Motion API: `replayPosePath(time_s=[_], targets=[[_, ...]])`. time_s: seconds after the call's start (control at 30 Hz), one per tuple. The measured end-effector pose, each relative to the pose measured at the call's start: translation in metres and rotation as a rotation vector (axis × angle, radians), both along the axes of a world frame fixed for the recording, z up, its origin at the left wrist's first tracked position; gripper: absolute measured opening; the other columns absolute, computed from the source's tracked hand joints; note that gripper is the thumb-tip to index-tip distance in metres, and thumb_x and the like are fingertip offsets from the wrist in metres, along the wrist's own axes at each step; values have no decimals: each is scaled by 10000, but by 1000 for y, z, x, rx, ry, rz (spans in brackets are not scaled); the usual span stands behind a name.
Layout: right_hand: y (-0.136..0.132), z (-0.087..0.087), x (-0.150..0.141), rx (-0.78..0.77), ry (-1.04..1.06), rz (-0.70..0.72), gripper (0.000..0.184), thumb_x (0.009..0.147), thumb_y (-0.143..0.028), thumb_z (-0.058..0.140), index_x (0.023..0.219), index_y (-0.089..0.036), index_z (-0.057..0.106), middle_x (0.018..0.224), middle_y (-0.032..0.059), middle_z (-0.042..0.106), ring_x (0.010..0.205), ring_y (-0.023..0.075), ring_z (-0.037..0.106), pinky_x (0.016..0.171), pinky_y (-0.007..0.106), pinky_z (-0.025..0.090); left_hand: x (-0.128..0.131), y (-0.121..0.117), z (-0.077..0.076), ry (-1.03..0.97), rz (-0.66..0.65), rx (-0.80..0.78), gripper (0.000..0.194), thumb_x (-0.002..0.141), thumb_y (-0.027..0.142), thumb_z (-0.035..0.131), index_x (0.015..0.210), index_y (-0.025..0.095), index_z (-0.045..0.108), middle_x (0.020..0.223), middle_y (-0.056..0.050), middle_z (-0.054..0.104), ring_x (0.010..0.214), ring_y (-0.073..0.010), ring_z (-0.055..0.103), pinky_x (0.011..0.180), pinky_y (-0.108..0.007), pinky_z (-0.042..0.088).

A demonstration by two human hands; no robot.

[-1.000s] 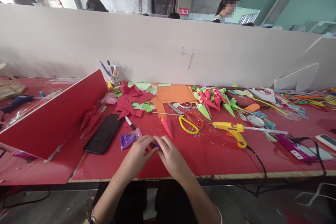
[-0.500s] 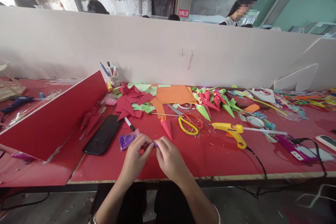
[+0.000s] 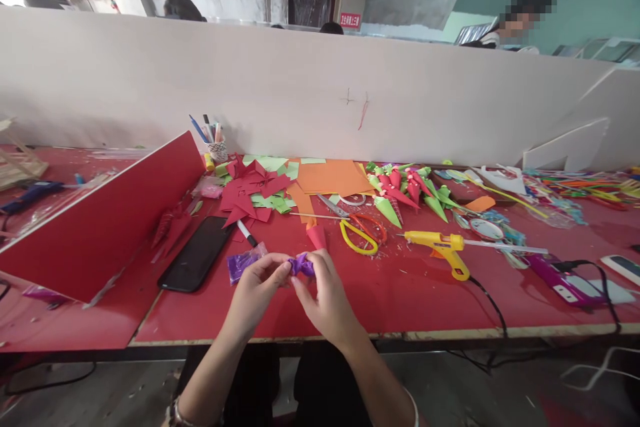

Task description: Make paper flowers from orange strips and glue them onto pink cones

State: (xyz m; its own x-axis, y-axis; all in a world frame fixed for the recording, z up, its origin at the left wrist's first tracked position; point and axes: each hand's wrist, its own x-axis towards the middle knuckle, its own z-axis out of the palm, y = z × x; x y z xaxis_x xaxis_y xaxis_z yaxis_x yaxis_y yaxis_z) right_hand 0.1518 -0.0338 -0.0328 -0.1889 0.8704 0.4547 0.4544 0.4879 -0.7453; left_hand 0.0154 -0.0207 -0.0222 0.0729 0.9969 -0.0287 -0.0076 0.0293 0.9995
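Both my hands meet just above the near part of the red table (image 3: 400, 307). My left hand (image 3: 257, 293) and my right hand (image 3: 327, 297) pinch a small crumpled purple piece (image 3: 301, 265) between their fingertips. A small clear bag of purple material (image 3: 243, 263) lies just left of my left hand. A red paper cone (image 3: 317, 235) lies right behind the purple piece. Yellow and red scissors (image 3: 361, 233) sit a little beyond my right hand.
A yellow glue gun (image 3: 443, 245) with a black cord lies to the right. A black phone (image 3: 197, 254) and a marker (image 3: 247, 233) lie left of the hands, beside a leaning red board (image 3: 100, 220). Red, green and orange paper shapes, a pen cup (image 3: 217, 149) and a white partition stand behind.
My hands have lifted slightly and the purple piece now shows more fully between the fingertips. A person beyond the partition has walked to the right.
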Motion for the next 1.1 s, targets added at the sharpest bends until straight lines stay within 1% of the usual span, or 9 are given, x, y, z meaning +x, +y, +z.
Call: replayPosePath(time_s=[0.23, 0.3, 0.4, 0.53, 0.7, 0.83, 0.9, 0.97, 1.1], targets=[[4, 3, 3, 66, -450, 12, 100, 819, -238, 416, 828, -171, 489, 781, 34, 509, 709, 146, 510, 569, 228, 383, 2, -7, -6, 294, -38, 153, 201, 790, 337, 448, 727, 158, 514, 616, 26, 477, 560, -93, 428, 523, -192, 361], [5, 1, 3, 129, -516, -15, 77, 797, -213, 426, 775, -175, 489, 724, 20, 502, 640, 136, 496, 523, 226, 349, 5, -10, -11, 254, -40, 147, 210, 795, 352, 440, 725, 162, 498, 604, 32, 456, 549, -91, 406, 515, -191, 346], [6, -2, 1, 231, -503, -43, 117, 783, -180, 419, 681, -183, 474, 644, 0, 471, 565, 118, 449, 505, 229, 310, 11, -14, -17, 42, -48, 64, 227, 776, 391, 474, 762, 165, 486, 620, 38, 434, 555, -84, 395, 522, -185, 352], [5, -1, -5, 187, -277, 23, 181, 797, -164, 388, 620, -181, 424, 623, -10, 427, 582, 102, 418, 538, 221, 310, 17, -17, -19, -332, -15, -92, 230, 739, 379, 553, 785, 174, 460, 651, 43, 422, 583, -67, 402, 544, -165, 363], [6, 2, -3, -135, 318, 126, 228, 832, -241, 370, 614, -179, 395, 586, -30, 383, 535, 81, 384, 509, 211, 311, 14, -10, -12, -489, 43, -91, 198, 706, 318, 613, 732, 166, 488, 570, 66, 383, 500, -33, 357, 501, -131, 338], [15, -1, 13, -306, 905, 39, 177, 831, -246, 378, 688, -177, 456, 593, -41, 415, 435, 48, 286, 447, 204, 302, -8, 2, -12, -362, 191, -24, 195, 686, 345, 618, 769, 174, 573, 652, 43, 475, 559, -40, 415, 559, -139, 381], [18, -3, 22, -355, 953, 54, 100, 806, -223, 430, 815, -176, 518, 665, -23, 478, 447, 43, 296, 461, 210, 322, -21, 6, -14, -191, 164, -37, 266, 705, 364, 591, 898, 181, 607, 712, 16, 536, 644, -67, 470, 630, -159, 410], [19, -5, 28, -393, 921, 74, 138, 800, -229, 454, 888, -173, 545, 719, -3, 503, 473, 46, 328, 478, 217, 339, -32, 9, -13, -62, 126, -45, 342, 726, 384, 558, 1002, 186, 594, 770, -6, 576, 706, -93, 506, 685, -189, 429], [18, -10, 33, -402, 847, 21, 194, 828, -318, 436, 848, -169, 560, 651, -23, 439, 471, 43, 331, 440, 194, 302, -46, 18, 4, 84, 120, -28, 396, 722, 435, 521, 1010, 174, 599, 771, -18, 597, 677, -115, 536, 640, -215, 446]])
